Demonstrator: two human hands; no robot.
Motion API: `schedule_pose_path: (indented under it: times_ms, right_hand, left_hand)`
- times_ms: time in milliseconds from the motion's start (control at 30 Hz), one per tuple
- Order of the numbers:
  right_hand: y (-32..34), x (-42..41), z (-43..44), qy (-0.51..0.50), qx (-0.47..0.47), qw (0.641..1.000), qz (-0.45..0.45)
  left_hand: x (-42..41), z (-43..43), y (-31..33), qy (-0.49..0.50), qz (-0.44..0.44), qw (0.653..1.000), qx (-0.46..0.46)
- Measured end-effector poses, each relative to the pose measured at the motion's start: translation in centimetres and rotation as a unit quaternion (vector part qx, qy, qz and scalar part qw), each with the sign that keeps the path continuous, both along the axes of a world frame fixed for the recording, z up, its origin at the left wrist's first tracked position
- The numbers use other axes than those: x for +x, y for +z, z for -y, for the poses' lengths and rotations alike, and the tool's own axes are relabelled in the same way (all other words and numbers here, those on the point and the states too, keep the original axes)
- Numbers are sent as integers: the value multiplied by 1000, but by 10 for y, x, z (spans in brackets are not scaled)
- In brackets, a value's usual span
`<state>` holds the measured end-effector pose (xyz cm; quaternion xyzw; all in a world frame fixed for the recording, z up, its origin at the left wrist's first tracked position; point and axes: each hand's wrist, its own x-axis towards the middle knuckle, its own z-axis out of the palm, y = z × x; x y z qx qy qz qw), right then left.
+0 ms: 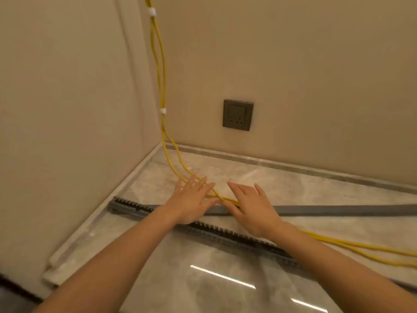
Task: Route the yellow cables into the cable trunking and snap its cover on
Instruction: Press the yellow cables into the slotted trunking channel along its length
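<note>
Yellow cables [161, 71] hang down the wall corner, held by white clips, then run across the marble floor and off to the right. A grey slotted trunking [237, 239] lies diagonally on the floor from left to lower right. Its flat grey cover [338, 210] lies behind it, reaching to the right edge. My left hand [191, 202] hovers with fingers spread over the cables. My right hand [255, 211] is also spread, over the cables and the cover. Neither hand grips anything that I can see.
A dark wall socket [238, 115] sits on the back wall above the skirting. Walls meet in a corner at the left. The glossy marble floor [203, 285] reflects ceiling lights in front of the trunking.
</note>
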<state>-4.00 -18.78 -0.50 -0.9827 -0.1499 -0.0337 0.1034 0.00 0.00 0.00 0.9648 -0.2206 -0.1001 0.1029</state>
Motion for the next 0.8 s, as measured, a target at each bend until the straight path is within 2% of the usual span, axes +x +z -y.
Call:
schedule_pose_path:
  times_ms: [200,300,433,600,700,800]
  right_hand:
    - [-15,21,-25,-101,25,992,-77]
    - [-19,27,-36,-134,44,987,-81]
    - [-25,33,-49,-189,43,980,-52]
    - [-30,32,-59,-218,26,976,-2]
    - [-27,27,-64,-222,0,973,64]
    - [-15,19,-65,-212,35,971,106]
  left_hand:
    - [30,-32,-3,-30,-11,998,50]
    - [44,-43,-6,-57,2,996,62]
    - [59,-54,-10,-96,28,992,80]
    - [74,-61,-15,-144,135,972,127]
    - [86,-71,-13,-135,181,963,148]
    - [95,-80,-4,-125,244,951,143]
